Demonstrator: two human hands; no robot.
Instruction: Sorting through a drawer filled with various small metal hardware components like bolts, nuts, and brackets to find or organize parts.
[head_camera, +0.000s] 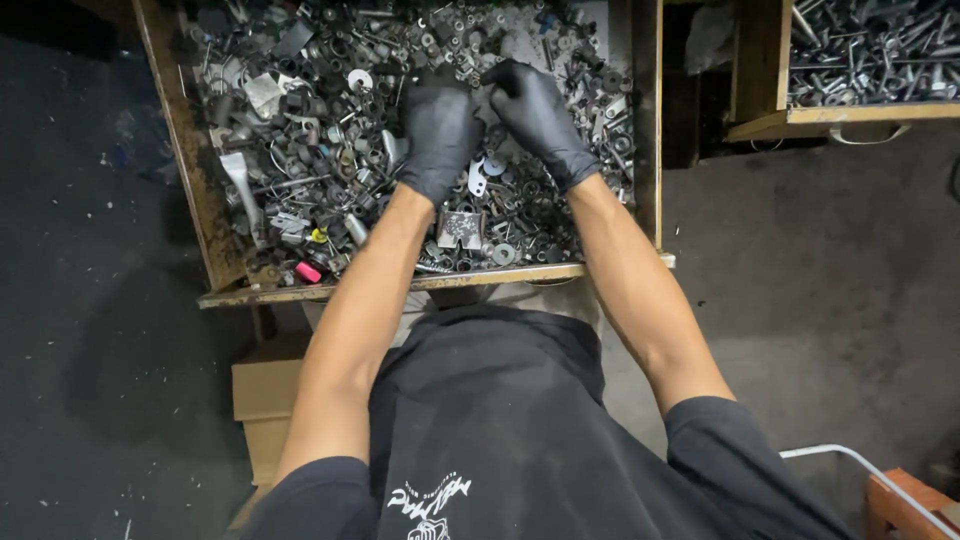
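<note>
A wide, rust-edged wooden tray (225, 262) is holding a grey heap of metal bolts, washers and brackets (330, 150); a second wooden tray of long bolts (860, 50) is sitting well apart at upper right. A brown cardboard box (265, 400) is standing below the tray. The black-gloved left hand (438, 128) and black-gloved right hand (540, 115) are resting on the heap, fingertips meeting, curled; whether they are pinching anything cannot be told.
</note>
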